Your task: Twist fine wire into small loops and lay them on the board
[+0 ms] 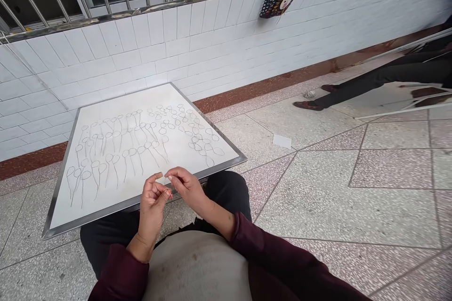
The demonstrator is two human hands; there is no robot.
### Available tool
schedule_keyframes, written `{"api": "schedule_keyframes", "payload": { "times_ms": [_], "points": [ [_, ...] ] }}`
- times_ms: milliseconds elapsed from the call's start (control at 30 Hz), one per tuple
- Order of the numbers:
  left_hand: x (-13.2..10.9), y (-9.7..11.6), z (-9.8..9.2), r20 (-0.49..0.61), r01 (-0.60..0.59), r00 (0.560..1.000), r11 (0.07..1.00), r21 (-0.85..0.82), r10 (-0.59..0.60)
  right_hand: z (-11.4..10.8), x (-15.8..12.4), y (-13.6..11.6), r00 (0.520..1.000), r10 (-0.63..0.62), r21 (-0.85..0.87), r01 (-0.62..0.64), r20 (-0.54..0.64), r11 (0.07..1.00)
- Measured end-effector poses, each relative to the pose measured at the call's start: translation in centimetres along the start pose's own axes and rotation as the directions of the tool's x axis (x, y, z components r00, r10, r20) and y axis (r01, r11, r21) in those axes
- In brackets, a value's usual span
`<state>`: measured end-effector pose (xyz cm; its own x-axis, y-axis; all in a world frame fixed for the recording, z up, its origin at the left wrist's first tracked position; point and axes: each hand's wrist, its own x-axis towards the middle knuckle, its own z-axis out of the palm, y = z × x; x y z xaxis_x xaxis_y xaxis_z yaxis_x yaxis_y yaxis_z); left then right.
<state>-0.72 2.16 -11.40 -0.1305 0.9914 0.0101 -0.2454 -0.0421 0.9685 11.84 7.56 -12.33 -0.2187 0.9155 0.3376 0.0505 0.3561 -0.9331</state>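
My left hand [152, 204] is closed in a pinch above the near edge of a white board with a metal rim [116, 210]. A thin dark strand [164, 217] hangs below its fingers, and tan tape seems to wrap its index fingertip. Close beside it, my right hand [189, 191] pinches thumb and forefinger together; what lies between them is too small to make out. On the board, thin dark loops with long tails [126, 162] lie in rows at the left and middle. More loops, mostly rounded and overlapping [203, 143], cluster at the right.
The board's far side is close to a white tiled wall [141, 63] below barred windows. A dark patterned bag [277, 1] hangs from the sill. A white paper piece [282, 141] lies on the floor. Another person's legs [381, 75] stretch out at the right.
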Motion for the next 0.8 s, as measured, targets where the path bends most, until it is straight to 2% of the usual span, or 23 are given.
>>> {"api": "schedule_keyframes", "payload": {
  "times_ms": [100, 233, 467, 700, 800],
  "points": [
    [0.0, -0.2, 0.0, -0.007, -0.005, 1.000, 1.000, 0.013, 0.005, 0.0, 0.0, 0.0, 0.995, -0.097, -0.137, 0.097, 0.007, 0.986],
    [0.1, -0.5, -0.2, -0.030, 0.008, 1.000, 0.999, -0.036, -0.009, 0.0, 0.1, 0.0, 0.991, -0.122, -0.251, 0.131, 0.054, 0.959],
    [0.5, -0.1, -0.5, -0.022, 0.063, 0.998, 0.998, -0.009, -0.063, 0.0, 0.7, 0.5, 0.992, -0.122, -0.219, 0.127, 0.036, 0.968],
    [0.5, 0.3, -0.6, -0.020, 0.022, 1.000, 0.999, 0.047, -0.021, -0.1, 0.9, 0.2, 0.990, -0.138, -0.230, 0.139, 0.022, 0.963],
    [0.4, 0.5, -0.6, -0.051, -0.008, 0.999, 0.998, 0.069, 0.011, 0.0, 0.8, 0.1, 0.995, -0.096, -0.170, 0.099, 0.026, 0.980]
  ]
}}
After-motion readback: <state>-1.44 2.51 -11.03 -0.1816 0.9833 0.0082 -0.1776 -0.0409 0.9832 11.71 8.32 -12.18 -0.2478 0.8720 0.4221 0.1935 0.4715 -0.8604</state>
